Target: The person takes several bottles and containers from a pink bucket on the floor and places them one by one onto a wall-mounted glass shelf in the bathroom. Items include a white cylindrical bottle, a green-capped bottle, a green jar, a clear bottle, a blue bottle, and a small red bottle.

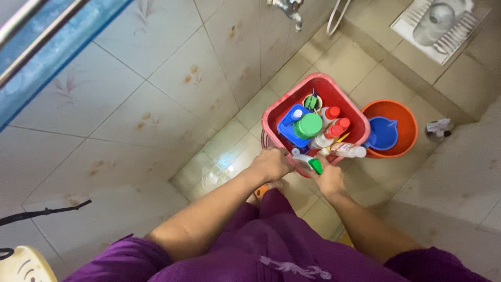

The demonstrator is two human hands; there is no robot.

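My left hand (270, 164) grips the red basket (272, 116) rim; my right hand (329, 180) pinches a green-capped bottle (308, 163); orange bucket (404, 112) beyond.

This is a tiled home bathroom, shown by the squat toilet pan (437, 26) well beyond the right hand (329, 179), the wall tap (288, 9) above it, and the orange bucket (404, 117) just beside it on the tiled floor (334, 62).

head camera, straight down over tiled floor (334, 68)
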